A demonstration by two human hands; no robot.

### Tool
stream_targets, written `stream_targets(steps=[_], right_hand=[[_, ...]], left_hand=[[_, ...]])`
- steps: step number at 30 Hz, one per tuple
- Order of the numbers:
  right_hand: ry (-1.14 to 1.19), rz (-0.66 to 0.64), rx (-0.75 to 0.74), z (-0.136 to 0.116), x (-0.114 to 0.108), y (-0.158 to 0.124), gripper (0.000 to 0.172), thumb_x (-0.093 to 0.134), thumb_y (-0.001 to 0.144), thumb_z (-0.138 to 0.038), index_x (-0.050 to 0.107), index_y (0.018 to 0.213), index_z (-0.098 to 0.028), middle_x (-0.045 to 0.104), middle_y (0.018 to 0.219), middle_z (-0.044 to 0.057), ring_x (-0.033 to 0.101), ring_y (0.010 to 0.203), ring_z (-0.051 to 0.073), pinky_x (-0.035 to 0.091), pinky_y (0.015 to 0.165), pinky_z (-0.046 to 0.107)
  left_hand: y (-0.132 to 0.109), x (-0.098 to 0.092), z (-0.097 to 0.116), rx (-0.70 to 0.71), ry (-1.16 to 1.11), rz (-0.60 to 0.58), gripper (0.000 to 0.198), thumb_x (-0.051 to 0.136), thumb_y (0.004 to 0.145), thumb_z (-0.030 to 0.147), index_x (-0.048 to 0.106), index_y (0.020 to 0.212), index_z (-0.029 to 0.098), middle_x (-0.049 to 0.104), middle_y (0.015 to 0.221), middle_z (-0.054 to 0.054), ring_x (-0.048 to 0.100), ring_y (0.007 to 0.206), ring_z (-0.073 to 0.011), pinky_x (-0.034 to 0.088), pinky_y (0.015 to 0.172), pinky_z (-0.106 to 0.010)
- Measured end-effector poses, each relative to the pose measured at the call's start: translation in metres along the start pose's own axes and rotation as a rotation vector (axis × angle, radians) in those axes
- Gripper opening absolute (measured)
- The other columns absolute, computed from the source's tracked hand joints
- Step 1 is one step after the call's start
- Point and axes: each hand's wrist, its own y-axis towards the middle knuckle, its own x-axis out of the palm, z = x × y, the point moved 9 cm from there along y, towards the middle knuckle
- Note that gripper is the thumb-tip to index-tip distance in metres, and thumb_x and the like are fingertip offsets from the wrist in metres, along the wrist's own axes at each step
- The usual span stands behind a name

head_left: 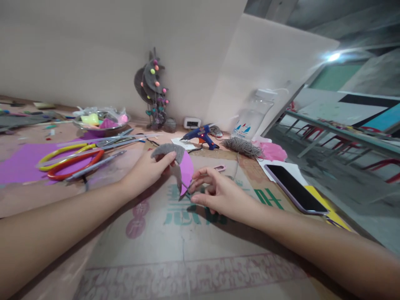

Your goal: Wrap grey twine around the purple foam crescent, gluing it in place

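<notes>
A purple crescent (187,168), its upper part wrapped in grey yarn (170,151), is pinched between the thumb and fingers of my left hand (154,166). Beside the crescent's lower tip, my right hand (215,189) has its fingers curled, with a thin grey strand at the fingertips. How that strand runs inside the right hand is hidden. Printed cardboard (140,258) lies beneath both hands. Just beyond them rests a blue hot glue gun (200,134) with a small red light. A skein of grey yarn (242,147) sits to its right.
Red-handled (75,166) and yellow-handled scissors (46,162) lie on purple sheets (18,162) at left, before a metal bowl (103,130). A decorated moon hanging (153,89) leans at the wall. On the right are a bottle (251,116) and a phone (295,189).
</notes>
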Motion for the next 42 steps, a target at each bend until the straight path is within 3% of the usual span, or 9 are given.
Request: stream_targets(steps=[4, 8, 17, 22, 26, 30, 33, 35, 42], right_hand=[[-0.126, 0.077, -0.056, -0.003, -0.003, 0.01, 0.025, 0.064, 0.077, -0.039, 0.057, 0.089, -0.018, 0.064, 0.08, 0.002, 0.057, 0.067, 0.01, 0.044, 0.057, 0.022], [-0.267, 0.003, -0.084, -0.003, 0.003, 0.013, 0.035, 0.054, 0.082, -0.05, 0.068, 0.08, -0.017, 0.061, 0.07, 0.0, 0.05, 0.06, 0.01, 0.036, 0.053, 0.023], [-0.112, 0.033, -0.049, 0.001, 0.004, 0.016, 0.022, 0.056, 0.083, -0.033, 0.07, 0.08, -0.016, 0.065, 0.072, 0.001, 0.055, 0.064, 0.011, 0.042, 0.061, 0.023], [-0.233, -0.098, -0.054, -0.001, 0.01, 0.01, 0.008, 0.063, 0.078, -0.024, 0.066, 0.077, -0.017, 0.064, 0.074, 0.0, 0.056, 0.066, 0.01, 0.043, 0.061, 0.022], [-0.487, -0.223, -0.124, -0.015, 0.009, -0.004, 0.027, 0.06, 0.081, -0.04, 0.063, 0.067, -0.017, 0.061, 0.075, 0.001, 0.055, 0.067, 0.011, 0.04, 0.06, 0.023], [-0.595, -0.017, -0.216, -0.034, -0.015, -0.006, 0.026, 0.057, 0.083, -0.045, 0.065, 0.091, -0.02, 0.062, 0.087, 0.003, 0.055, 0.075, 0.014, 0.04, 0.066, 0.026], [-0.447, 0.193, -0.226, -0.032, -0.035, -0.003, 0.03, 0.056, 0.085, -0.042, 0.053, 0.105, -0.02, 0.06, 0.09, 0.003, 0.051, 0.064, 0.011, 0.04, 0.058, 0.025], [-0.277, 0.21, -0.17, -0.018, -0.037, 0.002, 0.028, 0.055, 0.084, -0.043, 0.047, 0.099, -0.021, 0.058, 0.083, 0.001, 0.047, 0.056, 0.008, 0.037, 0.05, 0.023], [0.198, -0.215, 0.033, 0.005, 0.019, 0.002, 0.022, 0.052, 0.085, -0.035, 0.034, 0.093, -0.023, 0.055, 0.069, -0.006, 0.048, 0.043, 0.007, 0.036, 0.042, 0.02]], left_hand=[[-0.004, -0.004, 0.004, -0.015, -0.008, 0.032, 0.026, 0.05, 0.083, 0.039, 0.057, 0.068, 0.018, 0.052, 0.056, 0.003, 0.044, 0.048, -0.0102, 0.034, 0.045, -0.022], [-0.006, -0.008, 0.011, 0.018, -0.01, 0.061, 0.026, 0.05, 0.083, 0.039, 0.057, 0.068, 0.019, 0.053, 0.056, 0.003, 0.046, 0.049, -0.0108, 0.035, 0.045, -0.022], [-0.005, -0.007, 0.011, 0.033, 0.008, 0.074, 0.026, 0.05, 0.084, 0.037, 0.057, 0.068, 0.017, 0.056, 0.06, 0.002, 0.048, 0.05, -0.0098, 0.036, 0.044, -0.02], [-0.005, -0.006, 0.006, 0.009, -0.035, 0.062, 0.027, 0.05, 0.084, 0.039, 0.057, 0.07, 0.018, 0.055, 0.061, 0.001, 0.048, 0.049, -0.0096, 0.035, 0.041, -0.019], [-0.005, -0.005, 0.004, -0.002, -0.033, 0.053, 0.026, 0.051, 0.083, 0.039, 0.056, 0.068, 0.018, 0.053, 0.059, 0.002, 0.047, 0.048, -0.0092, 0.035, 0.042, -0.019], [-0.005, -0.004, 0.005, -0.006, -0.019, 0.042, 0.027, 0.051, 0.083, 0.039, 0.056, 0.068, 0.018, 0.053, 0.057, 0.003, 0.048, 0.049, -0.0103, 0.036, 0.043, -0.019], [-0.006, -0.004, 0.006, -0.016, 0.004, 0.032, 0.026, 0.051, 0.083, 0.038, 0.057, 0.069, 0.017, 0.053, 0.057, 0.003, 0.047, 0.048, -0.0097, 0.035, 0.043, -0.019], [-0.006, -0.005, 0.008, -0.01, 0.014, 0.042, 0.025, 0.051, 0.083, 0.038, 0.057, 0.069, 0.017, 0.054, 0.058, 0.003, 0.046, 0.047, -0.0093, 0.035, 0.043, -0.019], [-0.004, -0.007, 0.007, -0.001, 0.036, 0.063, 0.026, 0.049, 0.084, 0.038, 0.058, 0.071, 0.017, 0.057, 0.061, 0.003, 0.047, 0.048, -0.0091, 0.037, 0.045, -0.02]])
